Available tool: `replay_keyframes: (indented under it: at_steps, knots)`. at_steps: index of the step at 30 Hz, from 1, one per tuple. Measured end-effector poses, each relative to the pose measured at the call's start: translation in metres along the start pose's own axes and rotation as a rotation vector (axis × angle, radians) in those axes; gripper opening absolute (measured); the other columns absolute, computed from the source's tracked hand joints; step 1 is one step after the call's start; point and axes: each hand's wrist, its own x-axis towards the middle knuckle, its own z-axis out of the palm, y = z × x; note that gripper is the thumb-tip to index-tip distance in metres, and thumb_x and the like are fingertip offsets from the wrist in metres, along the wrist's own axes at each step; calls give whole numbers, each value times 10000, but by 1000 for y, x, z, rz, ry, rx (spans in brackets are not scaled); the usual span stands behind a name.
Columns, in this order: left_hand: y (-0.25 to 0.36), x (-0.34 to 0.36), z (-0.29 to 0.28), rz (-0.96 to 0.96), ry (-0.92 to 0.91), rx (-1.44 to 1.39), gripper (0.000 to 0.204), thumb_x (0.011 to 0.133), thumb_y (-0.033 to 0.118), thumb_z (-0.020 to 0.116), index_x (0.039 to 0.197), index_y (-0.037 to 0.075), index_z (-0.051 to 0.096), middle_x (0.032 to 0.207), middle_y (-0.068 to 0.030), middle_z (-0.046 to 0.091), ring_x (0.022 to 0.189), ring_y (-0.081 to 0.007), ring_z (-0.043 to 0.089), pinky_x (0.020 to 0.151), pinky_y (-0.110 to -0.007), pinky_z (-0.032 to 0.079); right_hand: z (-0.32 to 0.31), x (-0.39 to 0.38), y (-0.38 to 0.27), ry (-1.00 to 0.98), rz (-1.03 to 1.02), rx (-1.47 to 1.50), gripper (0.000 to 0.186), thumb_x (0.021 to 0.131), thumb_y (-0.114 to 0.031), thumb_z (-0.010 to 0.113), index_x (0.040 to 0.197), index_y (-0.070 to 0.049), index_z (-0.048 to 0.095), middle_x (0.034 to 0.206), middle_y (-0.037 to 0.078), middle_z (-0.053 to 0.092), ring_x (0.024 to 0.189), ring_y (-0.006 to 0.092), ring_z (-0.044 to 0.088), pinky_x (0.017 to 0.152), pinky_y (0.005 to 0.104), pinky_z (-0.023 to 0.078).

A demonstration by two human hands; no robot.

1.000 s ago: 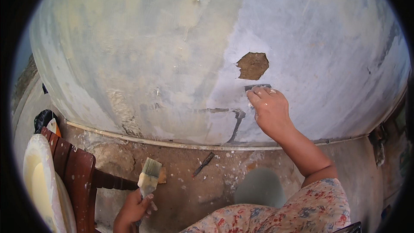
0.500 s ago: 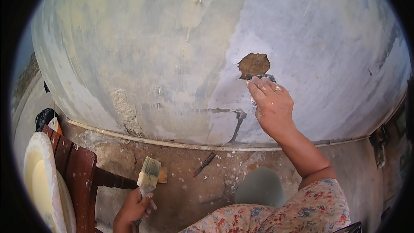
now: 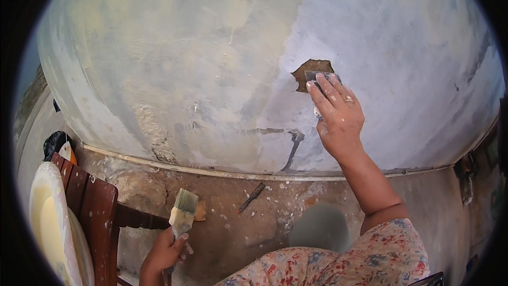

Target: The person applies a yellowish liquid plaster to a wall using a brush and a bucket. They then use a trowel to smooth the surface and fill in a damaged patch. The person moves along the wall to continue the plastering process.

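My right hand (image 3: 343,122), smeared with white, is closed on a dark flat scraper (image 3: 313,76). Its blade lies against the wall (image 3: 413,63) and covers the lower right of a brown patch of bare, chipped-out plaster (image 3: 319,64). Most of the handle is hidden under my fingers. Low on the left, my left hand (image 3: 168,249) grips a wide paintbrush (image 3: 183,212) by its handle, bristles up. Pale cream paint coats the ferrule and lower bristles, which touch nothing.
A reddish-brown wooden chair (image 3: 100,201) stands at the left, with a cream-smeared basin (image 3: 63,217) on it. On the dirty floor lies a small dark-handled tool (image 3: 251,197). A pale pipe (image 3: 174,169) follows the wall's foot. A black bag (image 3: 54,144) sits behind the chair.
My right hand and the scraper have moved up, from the lower edge of the bare patch onto it. My left hand still holds the paintbrush in nearly the same place.
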Motion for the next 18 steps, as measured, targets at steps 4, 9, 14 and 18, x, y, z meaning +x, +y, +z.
replay_keyframes:
  at_steps: [4,9,14,18]
  knots:
    - [2,6,3,28,-12,-10,194,1017,184,498,1125,23,493,700,-102,662,516,-146,608,460,-294,496,26,-31,-1,-185,-39,11,452,755,-13,618,1205,-50,656,1234,176,652,1114,363,638,972,515,463]
    - [0,0,-2,-23,34,-58,273,1002,177,545,1209,2,517,755,-68,640,604,-121,622,498,-280,522,9,-21,-12,-133,-16,118,430,739,-13,634,1165,-49,674,1207,159,668,1102,351,646,940,479,489]
    - [7,0,0,4,-23,-27,274,1007,174,527,1220,3,511,765,-71,639,605,-118,618,500,-278,519,23,15,-1,74,-58,-39,481,710,13,623,1184,-56,668,1209,149,669,1094,336,650,922,446,499]
    - [8,-2,1,7,5,-46,273,1005,169,530,1220,2,517,746,-70,641,590,-118,613,499,-277,516,28,-26,-13,-208,0,18,500,680,35,610,1165,-65,679,1168,134,687,1059,311,663,882,416,513]
